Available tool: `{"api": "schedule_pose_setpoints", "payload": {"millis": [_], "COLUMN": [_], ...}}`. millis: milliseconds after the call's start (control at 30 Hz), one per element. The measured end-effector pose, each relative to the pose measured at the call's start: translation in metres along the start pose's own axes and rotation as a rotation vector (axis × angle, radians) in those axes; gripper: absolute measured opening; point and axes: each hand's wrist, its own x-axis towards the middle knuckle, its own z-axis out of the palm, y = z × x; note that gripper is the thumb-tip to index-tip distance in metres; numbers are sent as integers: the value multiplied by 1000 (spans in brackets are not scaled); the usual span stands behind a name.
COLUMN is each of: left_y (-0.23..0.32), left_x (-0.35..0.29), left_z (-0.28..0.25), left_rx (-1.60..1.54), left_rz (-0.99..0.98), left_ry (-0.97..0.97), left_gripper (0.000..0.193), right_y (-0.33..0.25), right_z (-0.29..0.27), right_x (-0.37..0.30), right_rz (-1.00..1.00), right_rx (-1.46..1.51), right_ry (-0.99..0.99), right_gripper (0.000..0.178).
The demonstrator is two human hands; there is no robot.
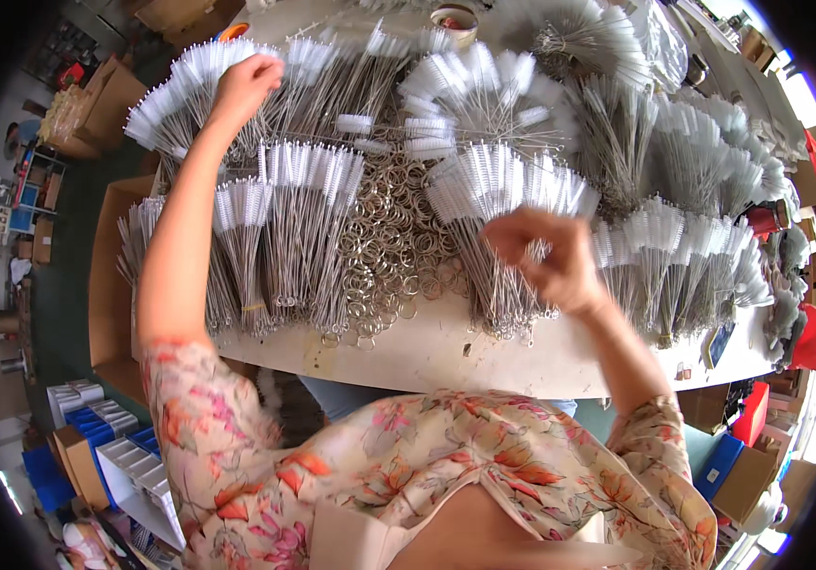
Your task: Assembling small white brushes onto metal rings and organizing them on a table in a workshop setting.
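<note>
My left hand [248, 84] is closed above the far-left row of wire brushes [194, 76] with white bristle heads. Whatever its fingers may hold is hidden. Nearer on the right, my right hand [550, 264] hovers over another fan of white-headed brushes [493, 190]. Its fingers are curled in and blurred by motion, so a thing in them cannot be made out. Between the brush bundles lies a heap of metal split rings [389, 247]. More brushes [313, 180] stand bundled left of the rings, their wire loops toward me.
Grey-bristled brush bundles [693, 142] crowd the table's right side. A round tub [454, 24] stands at the back. The white table's front edge [446, 366] curves close to my body. A cardboard box [118, 285] sits against the left side.
</note>
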Motion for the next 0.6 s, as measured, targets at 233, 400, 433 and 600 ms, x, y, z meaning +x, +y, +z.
{"api": "schedule_pose_setpoints", "payload": {"millis": [233, 400, 433, 600], "left_y": [-16, -42, -45, -49], "left_x": [58, 46, 48, 51], "left_z": [62, 45, 46, 46], "left_rx": [682, 470, 369, -22], "left_rz": [-233, -286, -291, -298], "left_ry": [-160, -67, -95, 126], "left_gripper": [34, 30, 29, 19], "right_y": [18, 49, 55, 89], "right_z": [-50, 10, 18, 19], "right_x": [112, 200, 206, 221], "right_rz": [-179, 38, 43, -16], "right_rx": [-628, -947, -946, -811], "right_ry": [-33, -338, -333, -209], "right_gripper": [13, 18, 18, 17]}}
